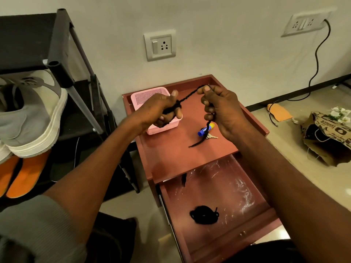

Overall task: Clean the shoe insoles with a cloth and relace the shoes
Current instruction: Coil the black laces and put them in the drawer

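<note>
1. cabinet top (171,156) has bare room at the front; pink basket (152,95) blocks back left, blue tube (206,129) and key (212,137) sit mid-right
2. open drawer (228,234) mostly free; black bundle (204,215) near its middle
3. shoe rack (79,73) crowds the left side

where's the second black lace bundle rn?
In the head view, the coiled black lace bundle lies in the open drawer of the red cabinet, lower centre, below both hands and alone on the plastic liner.

My left hand (163,109) grips bunched black shoelace (190,96) | my right hand (218,109) pinches its other stretch, end dangling over red cabinet (171,154) | open drawer (228,242) holds another coiled lace (204,215)
</note>
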Action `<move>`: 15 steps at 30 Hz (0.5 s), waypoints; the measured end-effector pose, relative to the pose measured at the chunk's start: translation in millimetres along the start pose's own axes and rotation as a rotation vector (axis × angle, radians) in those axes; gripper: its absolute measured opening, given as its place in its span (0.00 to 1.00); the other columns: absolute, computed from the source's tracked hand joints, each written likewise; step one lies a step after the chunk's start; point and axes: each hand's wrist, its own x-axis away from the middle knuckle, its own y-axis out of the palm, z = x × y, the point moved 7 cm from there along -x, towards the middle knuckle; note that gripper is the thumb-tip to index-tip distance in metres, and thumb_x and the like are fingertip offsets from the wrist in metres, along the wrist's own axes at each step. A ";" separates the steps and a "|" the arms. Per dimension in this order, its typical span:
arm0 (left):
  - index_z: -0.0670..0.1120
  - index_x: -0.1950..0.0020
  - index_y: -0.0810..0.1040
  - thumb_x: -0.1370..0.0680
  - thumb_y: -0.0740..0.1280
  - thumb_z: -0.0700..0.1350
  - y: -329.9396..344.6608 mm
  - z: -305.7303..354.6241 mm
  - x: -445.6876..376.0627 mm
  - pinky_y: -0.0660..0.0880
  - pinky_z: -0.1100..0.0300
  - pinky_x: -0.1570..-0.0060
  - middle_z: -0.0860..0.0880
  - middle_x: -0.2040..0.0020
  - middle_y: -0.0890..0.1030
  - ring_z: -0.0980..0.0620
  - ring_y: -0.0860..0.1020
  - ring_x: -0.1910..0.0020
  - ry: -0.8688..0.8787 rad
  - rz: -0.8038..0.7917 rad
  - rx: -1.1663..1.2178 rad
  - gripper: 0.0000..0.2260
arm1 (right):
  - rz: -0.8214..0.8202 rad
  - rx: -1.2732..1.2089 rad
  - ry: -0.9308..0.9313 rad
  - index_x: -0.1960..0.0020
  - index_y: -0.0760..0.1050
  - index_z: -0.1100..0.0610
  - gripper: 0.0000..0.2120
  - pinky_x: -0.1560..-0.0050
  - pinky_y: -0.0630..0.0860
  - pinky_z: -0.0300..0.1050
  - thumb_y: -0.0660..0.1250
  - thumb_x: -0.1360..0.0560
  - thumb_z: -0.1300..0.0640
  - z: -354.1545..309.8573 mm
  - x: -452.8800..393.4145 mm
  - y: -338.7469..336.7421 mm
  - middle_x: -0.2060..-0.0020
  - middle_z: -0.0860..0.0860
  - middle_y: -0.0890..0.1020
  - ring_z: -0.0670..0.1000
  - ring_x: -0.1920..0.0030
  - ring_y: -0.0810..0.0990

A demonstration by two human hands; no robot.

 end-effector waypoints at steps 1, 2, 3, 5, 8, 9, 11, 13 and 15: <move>0.39 0.59 0.80 0.13 0.51 0.60 10.6 6.2 1.3 0.53 0.64 0.75 0.49 0.77 0.59 0.54 0.54 0.78 -0.008 -0.060 0.129 0.31 | 0.033 -0.018 0.037 0.48 0.83 0.57 0.10 0.70 0.63 0.41 0.65 0.15 0.54 5.8 -1.1 -4.7 0.67 0.48 0.72 0.46 0.71 0.63; 0.40 0.59 0.79 0.13 0.51 0.60 20.7 13.9 2.3 0.52 0.64 0.75 0.50 0.77 0.57 0.54 0.52 0.78 0.004 -0.109 0.253 0.30 | 0.056 -0.010 0.072 0.48 0.83 0.57 0.11 0.70 0.62 0.40 0.65 0.15 0.53 11.6 -1.7 -8.1 0.68 0.48 0.72 0.45 0.71 0.62; 0.41 0.57 0.79 0.13 0.53 0.58 26.9 19.3 1.7 0.51 0.64 0.76 0.51 0.76 0.57 0.55 0.51 0.78 0.029 -0.139 0.366 0.27 | 0.065 0.022 0.107 0.49 0.83 0.56 0.12 0.71 0.62 0.40 0.64 0.15 0.51 16.9 -1.9 -9.6 0.68 0.48 0.72 0.45 0.72 0.62; 0.42 0.52 0.79 0.12 0.55 0.54 32.2 25.4 -1.0 0.55 0.64 0.80 0.53 0.75 0.62 0.58 0.54 0.80 0.069 -0.149 0.572 0.21 | 0.025 0.154 0.171 0.49 0.84 0.56 0.15 0.72 0.62 0.39 0.62 0.14 0.49 24.9 0.7 -7.0 0.68 0.48 0.72 0.45 0.74 0.62; 0.42 0.48 0.79 0.12 0.56 0.50 27.0 23.5 -6.0 0.71 0.67 0.76 0.52 0.68 0.78 0.58 0.75 0.76 0.073 -0.032 0.918 0.17 | -0.202 0.448 0.179 0.48 0.83 0.58 0.18 0.73 0.60 0.40 0.59 0.13 0.49 27.4 12.0 17.3 0.67 0.52 0.72 0.47 0.73 0.62; 0.41 0.48 0.80 0.12 0.56 0.48 24.8 21.7 -7.3 0.76 0.66 0.73 0.49 0.64 0.83 0.56 0.81 0.70 0.084 0.013 1.038 0.17 | -0.287 0.525 0.160 0.48 0.83 0.59 0.19 0.72 0.60 0.40 0.58 0.13 0.50 28.3 16.0 28.4 0.67 0.54 0.72 0.47 0.73 0.62; 0.39 0.49 0.79 0.12 0.55 0.46 19.1 17.5 -10.2 0.82 0.62 0.65 0.43 0.57 0.86 0.48 0.87 0.59 0.134 0.099 1.192 0.16 | -0.406 0.609 0.120 0.48 0.83 0.60 0.19 0.72 0.62 0.40 0.58 0.13 0.50 28.1 22.8 48.3 0.69 0.52 0.72 0.46 0.74 0.64; 0.40 0.49 0.77 0.11 0.54 0.47 10.7 14.6 -10.9 0.84 0.56 0.57 0.40 0.54 0.86 0.42 0.87 0.52 0.181 0.194 1.033 0.17 | -0.450 0.618 0.087 0.51 0.82 0.59 0.18 0.73 0.64 0.41 0.59 0.13 0.50 25.5 26.1 58.9 0.72 0.49 0.73 0.45 0.75 0.65; 0.39 0.48 0.76 0.11 0.54 0.49 1.2 14.9 -7.4 0.83 0.52 0.55 0.39 0.54 0.86 0.41 0.86 0.53 0.200 0.289 0.577 0.17 | -0.481 0.604 0.057 0.51 0.83 0.58 0.17 0.74 0.63 0.40 0.61 0.14 0.50 18.5 28.9 61.2 0.72 0.47 0.72 0.44 0.76 0.64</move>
